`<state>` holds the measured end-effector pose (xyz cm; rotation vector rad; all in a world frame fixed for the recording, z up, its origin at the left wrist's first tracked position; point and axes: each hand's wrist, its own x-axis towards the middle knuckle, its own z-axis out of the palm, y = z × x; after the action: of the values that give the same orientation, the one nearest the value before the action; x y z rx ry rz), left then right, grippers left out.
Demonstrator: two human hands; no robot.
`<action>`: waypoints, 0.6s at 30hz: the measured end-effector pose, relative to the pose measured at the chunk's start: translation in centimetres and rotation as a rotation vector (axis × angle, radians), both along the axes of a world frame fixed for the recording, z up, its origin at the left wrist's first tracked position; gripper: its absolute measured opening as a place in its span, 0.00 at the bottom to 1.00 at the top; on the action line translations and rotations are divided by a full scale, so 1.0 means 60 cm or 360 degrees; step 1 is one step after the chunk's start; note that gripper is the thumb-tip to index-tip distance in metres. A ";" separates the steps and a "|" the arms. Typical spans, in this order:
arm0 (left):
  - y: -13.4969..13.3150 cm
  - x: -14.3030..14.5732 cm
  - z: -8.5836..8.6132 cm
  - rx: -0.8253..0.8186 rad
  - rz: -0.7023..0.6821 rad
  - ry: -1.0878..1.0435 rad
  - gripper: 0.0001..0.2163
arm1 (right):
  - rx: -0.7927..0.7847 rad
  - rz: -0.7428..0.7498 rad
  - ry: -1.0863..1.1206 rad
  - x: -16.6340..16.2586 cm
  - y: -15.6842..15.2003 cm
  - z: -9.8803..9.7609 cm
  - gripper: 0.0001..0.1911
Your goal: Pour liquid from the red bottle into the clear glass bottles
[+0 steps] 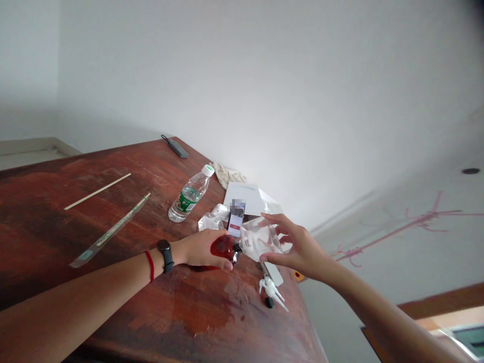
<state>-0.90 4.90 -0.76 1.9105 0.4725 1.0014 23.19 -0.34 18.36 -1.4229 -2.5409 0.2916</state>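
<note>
My left hand (209,248) is wrapped round a bottle of red liquid (224,247), which has a dark neck. My right hand (297,242) grips a clear plastic container (260,237) between thumb and fingers. The container's narrow neck points left and meets, or nearly meets, the mouth of the red bottle; I cannot tell whether they touch. Just beyond my hands a phone (236,222) with a lit screen leans upright. White pump tops (270,288) and a small black cap (269,302) lie on the table below my right hand.
On the brown wooden table (151,312) a capped water bottle (190,194) stands upright. A bare chopstick (97,191) and a wrapped pair of chopsticks (111,232) lie at left. Liquid (204,312) has pooled in front. A grey device (176,147) and a crumpled cloth (229,175) are near the wall.
</note>
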 end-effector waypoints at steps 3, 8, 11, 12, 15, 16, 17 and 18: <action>0.000 0.000 -0.001 -0.0018 -0.0007 0.0003 0.27 | -0.0004 -0.0047 0.0054 0.005 -0.003 -0.008 0.40; -0.001 0.001 -0.001 -0.0047 -0.0032 -0.0031 0.26 | -0.0026 -0.0145 0.0236 0.018 -0.011 -0.028 0.40; -0.001 0.000 0.000 -0.0072 -0.0027 -0.0018 0.26 | -0.0067 -0.0178 0.0401 0.024 -0.015 -0.045 0.41; -0.001 -0.001 0.000 -0.0077 -0.0019 -0.0009 0.26 | -0.0077 -0.0185 0.0470 0.026 -0.017 -0.053 0.41; 0.000 -0.001 -0.001 -0.0089 -0.0008 -0.0017 0.26 | -0.0122 -0.0180 0.0733 0.037 -0.020 -0.082 0.41; 0.000 0.000 -0.002 -0.0092 -0.0013 -0.0035 0.26 | -0.0156 -0.0162 0.0810 0.041 -0.021 -0.093 0.41; 0.001 0.000 -0.003 -0.0095 -0.0021 -0.0057 0.26 | -0.0170 -0.0158 0.0889 0.046 -0.022 -0.104 0.40; 0.002 0.001 -0.004 -0.0097 -0.0031 -0.0077 0.27 | -0.0166 -0.0162 0.0961 0.050 -0.024 -0.115 0.39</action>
<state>-0.86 5.01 -1.03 1.8292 0.4510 1.0069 26.18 -1.79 11.45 -1.2493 -1.9813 0.7210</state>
